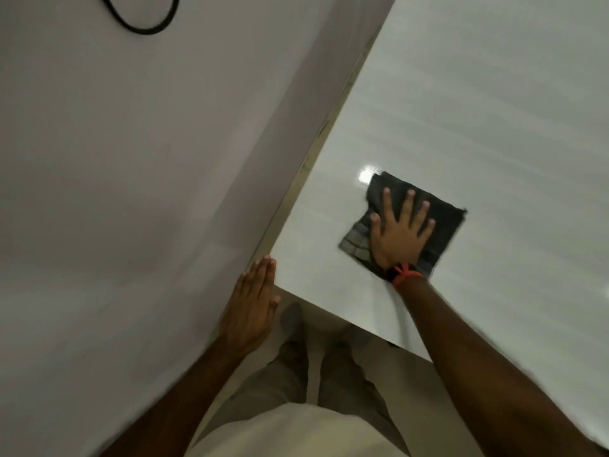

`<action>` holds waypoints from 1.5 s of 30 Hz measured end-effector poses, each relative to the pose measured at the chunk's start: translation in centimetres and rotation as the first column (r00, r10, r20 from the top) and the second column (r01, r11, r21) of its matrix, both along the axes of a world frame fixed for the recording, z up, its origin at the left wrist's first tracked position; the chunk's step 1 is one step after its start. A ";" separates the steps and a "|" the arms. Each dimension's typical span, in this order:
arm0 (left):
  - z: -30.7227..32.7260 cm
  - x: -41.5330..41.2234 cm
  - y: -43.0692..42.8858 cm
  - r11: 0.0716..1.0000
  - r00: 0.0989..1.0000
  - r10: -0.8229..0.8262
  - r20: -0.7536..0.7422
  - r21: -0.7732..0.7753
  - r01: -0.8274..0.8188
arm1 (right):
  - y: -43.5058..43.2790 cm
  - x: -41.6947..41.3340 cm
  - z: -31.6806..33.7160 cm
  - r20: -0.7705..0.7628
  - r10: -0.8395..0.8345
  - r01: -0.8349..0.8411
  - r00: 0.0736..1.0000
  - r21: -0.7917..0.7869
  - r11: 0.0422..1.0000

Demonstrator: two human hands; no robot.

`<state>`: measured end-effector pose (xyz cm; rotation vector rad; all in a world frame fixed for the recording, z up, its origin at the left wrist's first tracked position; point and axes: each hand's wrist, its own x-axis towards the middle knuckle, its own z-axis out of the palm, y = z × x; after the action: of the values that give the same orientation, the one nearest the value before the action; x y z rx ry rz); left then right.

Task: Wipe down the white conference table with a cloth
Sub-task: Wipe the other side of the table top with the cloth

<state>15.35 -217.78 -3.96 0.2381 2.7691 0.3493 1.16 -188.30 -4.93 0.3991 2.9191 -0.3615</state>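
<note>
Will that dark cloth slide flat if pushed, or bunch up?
Probably slides easily: the table looks glossy. The dark cloth looks thin and floppy, creased near one corner, so it may bunch beyond the flat right hand.

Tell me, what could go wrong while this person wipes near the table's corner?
1. The right hand presses flat on the cloth without gripping it, so the cloth may bunch or slide out; one corner looks folded.
2. The cloth lies close to the near edge of the table, so a stroke toward the body could push it off.
3. The left hand sits by the table corner and might get knocked.
</note>
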 end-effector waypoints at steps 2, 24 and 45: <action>0.6 0.1 0.0 1.000 1.000 -0.007 -0.005 0.002 0.007 | -4.8 -0.4 0.0 0.000 0.225 -0.225 0.974 -0.018 0.974; 2.0 0.3 -1.3 0.990 0.991 -0.119 -0.064 -0.087 0.113 | -8.9 2.1 0.0 -0.003 0.389 -0.388 0.921 -0.038 0.921; 2.9 -1.4 1.3 0.986 0.986 -0.166 0.010 -0.008 0.166 | -1.8 14.2 0.9 0.135 0.249 -0.250 0.959 -0.006 0.968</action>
<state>13.94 -216.51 -1.04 0.4611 2.7170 0.2943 15.33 -190.13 -3.99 0.0506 2.7934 -0.2698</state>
